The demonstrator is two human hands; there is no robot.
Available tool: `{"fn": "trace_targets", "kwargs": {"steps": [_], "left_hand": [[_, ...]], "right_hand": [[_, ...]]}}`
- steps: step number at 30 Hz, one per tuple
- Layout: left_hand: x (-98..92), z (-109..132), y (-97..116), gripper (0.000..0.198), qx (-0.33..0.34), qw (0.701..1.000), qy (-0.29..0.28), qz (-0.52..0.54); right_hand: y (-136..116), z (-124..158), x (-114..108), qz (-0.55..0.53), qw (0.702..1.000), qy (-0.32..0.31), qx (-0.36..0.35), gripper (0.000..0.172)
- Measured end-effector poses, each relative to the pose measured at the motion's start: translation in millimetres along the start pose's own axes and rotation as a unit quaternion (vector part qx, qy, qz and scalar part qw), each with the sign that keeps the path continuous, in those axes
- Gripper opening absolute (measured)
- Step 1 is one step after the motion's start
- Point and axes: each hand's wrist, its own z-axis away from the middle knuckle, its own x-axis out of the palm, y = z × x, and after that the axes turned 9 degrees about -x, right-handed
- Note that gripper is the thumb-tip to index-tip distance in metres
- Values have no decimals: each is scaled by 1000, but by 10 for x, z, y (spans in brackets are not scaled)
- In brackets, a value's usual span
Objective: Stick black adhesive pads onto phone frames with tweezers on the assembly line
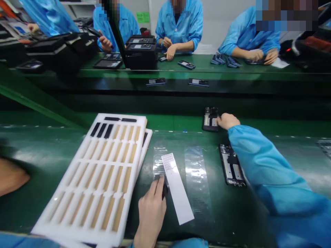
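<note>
My right hand [229,121] reaches out to the far side of the bench, fingers closed at the right edge of an opened phone body [210,119]. A second opened phone body [231,167] lies nearer, beneath my right forearm. My left hand [152,208] is low in the middle, its fingers closed on a small black piece [164,191], mostly hidden by them. Just right of it lies a white label sheet [179,194] with rows of tiny dark dots at its top end. A white foam tray [82,162] on the left has slots, several holding black strips [102,130].
Another foam tray [144,146] sits under the first. Clear film strips [196,162] lie on the green bench [178,137]. Across a raised ledge, several people in blue smocks work with phones [186,64] and black trays [141,51]. Someone's bare arm [11,177] shows at left.
</note>
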Motion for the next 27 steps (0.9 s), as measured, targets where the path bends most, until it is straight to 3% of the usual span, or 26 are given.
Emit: {"fn": "trace_targets", "kwargs": {"steps": [3, 7, 10, 13, 15, 17, 23, 27], "left_hand": [[-92, 205, -138, 42, -10, 1000, 9, 15], [-197, 325, -169, 62, -36, 999, -40, -5], [-207, 253, -120, 72, -30, 995, -87, -33], [-173, 156, -85, 69, -19, 988, -131, -74], [-151, 118, -79, 65, -13, 984, -151, -95], [-137, 103, -79, 63, -9, 982, -157, -103], [-137, 82, -60, 58, -3, 985, -143, -100], [-128, 87, -65, 61, -16, 984, -156, -80]], "right_hand": [[-134, 151, -89, -3, 998, -51, 40, 35], [-387, 1010, 4, -138, 978, -154, 4, 59], [-574, 1727, 312, -319, 934, -161, 4, 74], [-704, 2183, 720, -438, 883, -153, 64, 80], [-750, 2320, 929, -489, 857, -144, 78, 75], [-775, 2376, 1038, -500, 852, -144, 52, 64], [-833, 2466, 1086, -430, 884, -175, -63, 41], [-905, 2520, 1088, -391, 903, -142, -108, 39]]}}
